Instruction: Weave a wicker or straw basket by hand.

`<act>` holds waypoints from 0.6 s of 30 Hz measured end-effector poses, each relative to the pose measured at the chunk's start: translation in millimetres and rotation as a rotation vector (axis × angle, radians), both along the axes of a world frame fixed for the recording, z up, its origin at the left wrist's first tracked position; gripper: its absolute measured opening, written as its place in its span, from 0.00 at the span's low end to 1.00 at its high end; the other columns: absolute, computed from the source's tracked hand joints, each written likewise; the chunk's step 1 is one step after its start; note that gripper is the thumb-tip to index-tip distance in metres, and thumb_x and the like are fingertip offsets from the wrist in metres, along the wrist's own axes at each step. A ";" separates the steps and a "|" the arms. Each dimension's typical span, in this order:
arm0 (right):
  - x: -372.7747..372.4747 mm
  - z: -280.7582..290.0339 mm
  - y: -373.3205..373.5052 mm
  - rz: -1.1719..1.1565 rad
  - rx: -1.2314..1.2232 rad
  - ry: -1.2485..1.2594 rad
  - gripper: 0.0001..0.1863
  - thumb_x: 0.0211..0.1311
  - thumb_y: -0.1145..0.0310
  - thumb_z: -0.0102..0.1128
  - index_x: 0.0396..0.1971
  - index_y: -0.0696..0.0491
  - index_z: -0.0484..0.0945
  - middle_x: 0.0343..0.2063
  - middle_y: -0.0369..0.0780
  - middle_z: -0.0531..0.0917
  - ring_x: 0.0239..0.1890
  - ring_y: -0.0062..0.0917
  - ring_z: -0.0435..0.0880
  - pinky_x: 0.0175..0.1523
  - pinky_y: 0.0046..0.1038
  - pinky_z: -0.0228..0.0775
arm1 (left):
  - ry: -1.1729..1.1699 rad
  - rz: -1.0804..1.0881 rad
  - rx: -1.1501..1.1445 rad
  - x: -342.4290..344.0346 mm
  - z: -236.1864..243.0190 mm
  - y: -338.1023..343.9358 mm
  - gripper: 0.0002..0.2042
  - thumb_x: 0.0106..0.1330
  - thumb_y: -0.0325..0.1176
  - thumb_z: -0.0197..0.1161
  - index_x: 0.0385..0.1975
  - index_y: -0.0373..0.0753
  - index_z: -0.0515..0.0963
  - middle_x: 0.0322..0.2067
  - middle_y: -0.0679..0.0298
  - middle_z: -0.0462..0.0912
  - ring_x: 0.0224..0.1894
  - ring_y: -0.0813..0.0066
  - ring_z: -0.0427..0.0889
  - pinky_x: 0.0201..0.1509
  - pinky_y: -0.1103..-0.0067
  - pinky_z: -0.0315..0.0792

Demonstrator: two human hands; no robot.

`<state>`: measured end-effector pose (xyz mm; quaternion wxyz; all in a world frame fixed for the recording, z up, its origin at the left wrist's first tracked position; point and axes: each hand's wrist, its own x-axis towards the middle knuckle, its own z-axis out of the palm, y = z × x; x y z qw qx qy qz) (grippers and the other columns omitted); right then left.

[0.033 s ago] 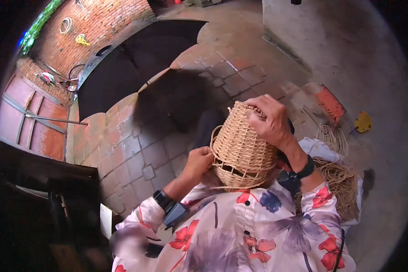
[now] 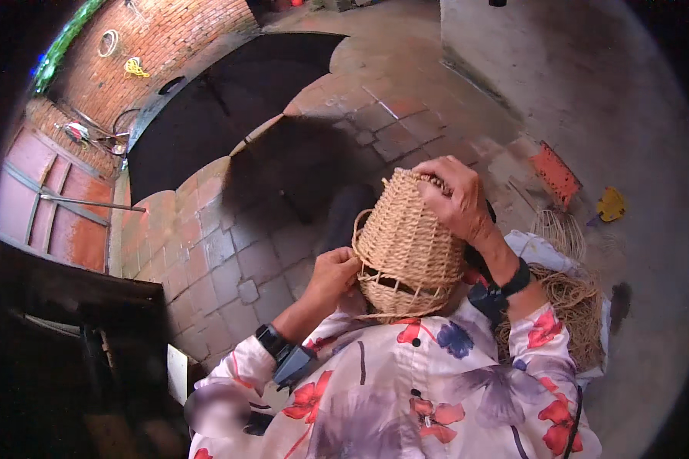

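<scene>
free: over paving point(image 2: 241, 256) front-left of basket point(image 2: 413, 229) | right: strand bundle point(image 2: 566, 314) blocks | far left: umbrella point(image 2: 230, 103) blocks

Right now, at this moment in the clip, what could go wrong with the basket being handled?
The woven basket has an open band near its lower end, bridged only by spaced uprights; pressure from the right hand at the other end might bend them.
The loop standing out above the left hand could snag or get pulled out of shape.
</scene>
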<state>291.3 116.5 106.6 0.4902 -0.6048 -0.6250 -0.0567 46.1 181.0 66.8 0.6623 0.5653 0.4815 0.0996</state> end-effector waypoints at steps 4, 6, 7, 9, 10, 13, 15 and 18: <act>12.8 -18.4 13.8 0.087 -0.234 0.431 0.09 0.54 0.66 0.60 0.30 0.56 0.76 0.27 0.44 0.81 0.32 0.39 0.81 0.40 0.34 0.72 | -0.333 0.023 -0.371 -0.9 23.5 -18.5 0.06 0.66 0.33 0.58 0.34 0.36 0.76 0.16 0.71 0.73 0.15 0.84 0.69 0.19 0.84 0.68; 7.9 -31.3 22.6 -0.020 -0.224 0.315 0.10 0.54 0.65 0.60 0.29 0.56 0.74 0.27 0.44 0.81 0.32 0.39 0.81 0.40 0.35 0.72 | -0.362 -0.013 -0.408 -1.5 15.9 -19.1 0.07 0.66 0.33 0.60 0.35 0.36 0.76 0.18 0.70 0.74 0.15 0.84 0.70 0.19 0.83 0.70; 8.0 -34.2 22.7 -0.040 -0.222 0.291 0.11 0.54 0.63 0.60 0.29 0.56 0.74 0.27 0.44 0.81 0.33 0.39 0.81 0.40 0.36 0.71 | -0.316 0.002 -0.382 -0.6 15.8 -19.5 0.07 0.66 0.34 0.60 0.34 0.36 0.76 0.18 0.70 0.75 0.15 0.85 0.70 0.19 0.84 0.70; 8.7 -37.8 21.2 -0.033 -0.208 0.304 0.12 0.54 0.63 0.60 0.29 0.56 0.73 0.27 0.45 0.81 0.33 0.39 0.81 0.40 0.36 0.71 | -0.272 0.018 -0.360 -1.3 13.6 -21.4 0.07 0.66 0.34 0.60 0.34 0.37 0.76 0.18 0.71 0.75 0.15 0.86 0.69 0.19 0.85 0.69; 7.4 -39.4 19.2 -0.020 -0.193 0.320 0.12 0.54 0.63 0.61 0.29 0.56 0.73 0.27 0.45 0.81 0.33 0.39 0.81 0.41 0.36 0.71 | -0.288 0.038 -0.347 -3.7 11.1 -22.1 0.07 0.65 0.34 0.60 0.33 0.37 0.76 0.18 0.71 0.75 0.15 0.86 0.69 0.19 0.86 0.68; 4.8 -39.4 15.4 -0.018 -0.205 0.358 0.12 0.55 0.63 0.60 0.29 0.57 0.73 0.27 0.45 0.81 0.33 0.39 0.81 0.41 0.35 0.72 | -0.274 0.115 -0.275 -15.2 1.0 -16.6 0.06 0.66 0.35 0.60 0.32 0.39 0.75 0.18 0.72 0.74 0.15 0.86 0.68 0.19 0.85 0.66; 6.3 -41.2 15.2 -0.027 -0.221 0.369 0.12 0.55 0.64 0.60 0.29 0.57 0.73 0.27 0.45 0.81 0.33 0.39 0.82 0.41 0.35 0.72 | -0.254 0.183 -0.183 -22.3 0.9 -21.7 0.07 0.66 0.37 0.59 0.31 0.41 0.74 0.18 0.73 0.74 0.15 0.86 0.67 0.19 0.85 0.63; 7.4 -42.5 15.5 -0.038 -0.232 0.371 0.11 0.55 0.64 0.59 0.30 0.57 0.73 0.27 0.45 0.81 0.33 0.39 0.82 0.41 0.35 0.72 | -0.150 0.145 -0.055 -21.4 -1.1 -30.5 0.08 0.66 0.37 0.58 0.30 0.41 0.73 0.18 0.72 0.74 0.17 0.85 0.68 0.20 0.84 0.65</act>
